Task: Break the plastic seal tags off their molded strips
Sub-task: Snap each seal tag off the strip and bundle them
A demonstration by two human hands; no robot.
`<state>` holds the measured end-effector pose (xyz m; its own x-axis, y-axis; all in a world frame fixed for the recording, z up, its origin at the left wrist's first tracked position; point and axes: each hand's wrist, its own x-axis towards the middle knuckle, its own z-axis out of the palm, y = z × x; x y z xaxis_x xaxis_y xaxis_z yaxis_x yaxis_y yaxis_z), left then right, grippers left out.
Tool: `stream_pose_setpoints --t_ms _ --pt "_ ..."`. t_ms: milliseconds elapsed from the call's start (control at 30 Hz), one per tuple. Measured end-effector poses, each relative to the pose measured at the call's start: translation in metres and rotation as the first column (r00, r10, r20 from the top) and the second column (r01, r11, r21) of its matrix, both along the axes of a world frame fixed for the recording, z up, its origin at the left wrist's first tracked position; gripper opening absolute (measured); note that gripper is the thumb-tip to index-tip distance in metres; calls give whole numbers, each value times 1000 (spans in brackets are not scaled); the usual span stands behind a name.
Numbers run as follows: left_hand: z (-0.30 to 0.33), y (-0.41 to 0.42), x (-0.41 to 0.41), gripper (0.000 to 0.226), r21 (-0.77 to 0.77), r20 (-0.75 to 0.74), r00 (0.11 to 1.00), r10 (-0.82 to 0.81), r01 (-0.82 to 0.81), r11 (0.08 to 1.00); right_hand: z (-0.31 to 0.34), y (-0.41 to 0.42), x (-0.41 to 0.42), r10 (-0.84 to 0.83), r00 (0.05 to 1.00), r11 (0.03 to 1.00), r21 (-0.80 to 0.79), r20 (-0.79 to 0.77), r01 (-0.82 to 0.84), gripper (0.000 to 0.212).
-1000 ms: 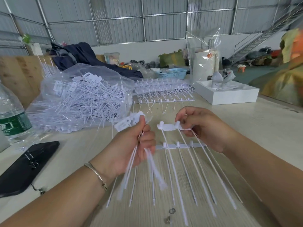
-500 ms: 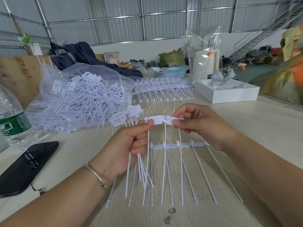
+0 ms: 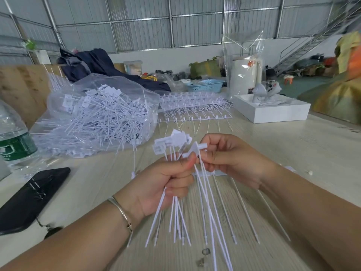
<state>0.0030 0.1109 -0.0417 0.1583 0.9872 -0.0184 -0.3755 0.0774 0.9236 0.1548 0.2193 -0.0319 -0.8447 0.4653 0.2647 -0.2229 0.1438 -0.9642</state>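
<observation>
We see the left hand (image 3: pixel 162 184) gripping a bundle of loose seal tags (image 3: pixel 173 141) at frame centre; right hand (image 3: pixel 232 159) pinches one tag head (image 3: pixel 195 148) beside it. Molded strip (image 3: pixel 220 174) on the surface (image 3: pixel 293 149) is mostly hidden behind both hands; lower tag tails are blurred.

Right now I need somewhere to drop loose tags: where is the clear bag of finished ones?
In the head view the clear bag lies on the table's far left, between the water bottle and the stacked uncut strips, beyond the phone.
</observation>
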Motion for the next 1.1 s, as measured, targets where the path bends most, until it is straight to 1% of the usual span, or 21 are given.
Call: stream_pose_setpoints --t_ms 67,133,200,267,333,433,500,600,700,767,1000,1100 --pt "-1 0 1 28 5 -18 1000 -14 14 1000 0 -1 0 -9 1000 1000 4 1 9 26" --pt "0 -1 0 27 11 -9 1000 -19 19 1000 0 -1 1 -18 1000 1000 13 4 18 31" --pt "2 0 -3 26 18 66 998 10 -11 1000 2 1 1 -37 999 999 16 -3 37 35" --pt "4 2 -8 30 16 164 984 67 -70 997 4 3 1 -79 996 996 36 -41 81 26" --pt "6 4 -10 31 29 197 972 132 -140 990 4 6 2 -147 986 987 58 -81 152 19" --pt "6 6 -10 23 45 139 954 265 -273 961 2 10 2 -230 968 968 79 -98 238 24" --pt "4 7 -8 18 31 79 943 324 -327 944 1 12 2 -243 966 964 85 -87 251 24" --pt "2 8 -6 17 35 -40 929 368 -366 930 0 16 3 -241 967 967 65 -87 247 20" --pt "2 7 -6 17 43 -88 909 407 -405 913 1 20 5 -241 967 967 62 -81 246 21" --pt "2 7 -6 21 37 -107 895 433 -431 902 1 21 7 -224 972 972 54 -68 228 23" --pt "4 4 -5 15 54 -212 883 418 -416 908 6 23 14 -165 986 985 55 30 163 28" --pt "6 4 -6 16 52 -224 906 361 -358 932 9 22 17 -161 986 986 45 50 159 21"
